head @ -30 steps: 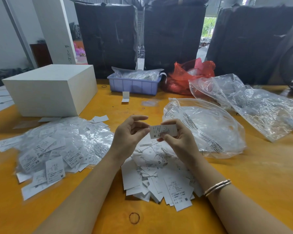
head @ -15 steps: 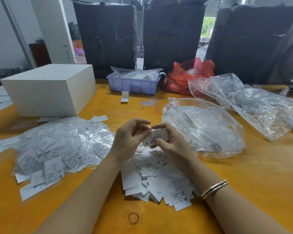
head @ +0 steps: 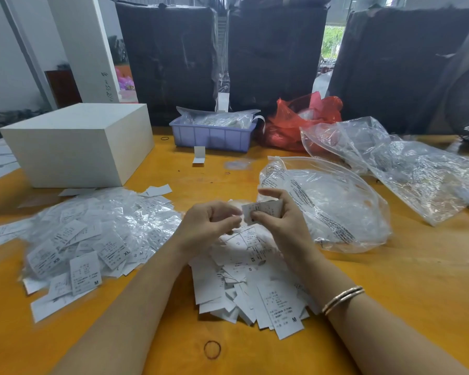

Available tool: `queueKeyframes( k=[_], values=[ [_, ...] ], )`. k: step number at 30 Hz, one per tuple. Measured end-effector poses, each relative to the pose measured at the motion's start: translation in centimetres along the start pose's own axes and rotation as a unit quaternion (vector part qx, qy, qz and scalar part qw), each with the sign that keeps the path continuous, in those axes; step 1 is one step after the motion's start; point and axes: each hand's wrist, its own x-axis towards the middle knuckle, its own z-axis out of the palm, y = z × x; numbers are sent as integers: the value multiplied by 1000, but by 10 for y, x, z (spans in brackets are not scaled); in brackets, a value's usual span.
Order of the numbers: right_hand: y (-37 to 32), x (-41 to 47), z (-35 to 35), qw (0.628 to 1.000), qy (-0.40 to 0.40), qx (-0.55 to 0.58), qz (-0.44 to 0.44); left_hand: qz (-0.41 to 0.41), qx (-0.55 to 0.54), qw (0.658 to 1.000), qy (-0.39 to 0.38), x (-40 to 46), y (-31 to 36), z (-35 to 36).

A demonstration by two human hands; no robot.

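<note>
Bending the label (head: 264, 209), flat a second ago, I am pinching it with left hand (head: 209, 226) and right hand (head: 280, 221), probably folding it for bagging.

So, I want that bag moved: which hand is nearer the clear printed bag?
Right. The right hand, pinching a label, is right beside the clear printed bag at its left edge; the left hand is farther left, on the label's other side.
</note>
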Motion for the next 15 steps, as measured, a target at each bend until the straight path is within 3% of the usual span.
queueKeyframes(
  k=[5, 11, 15],
  values=[
    [-4, -3, 2, 1000, -22, -4, -5, -3, -15, 1000, 5, 2, -3, 4],
    [-4, -4, 9, 995, 32, 97, 10, -27, -48, 998, -5, 1, 0, 9],
    [-4, -3, 10, 992, 37, 120, 22, -38, -67, 997, 31, 2, 0, 8]
  ],
)
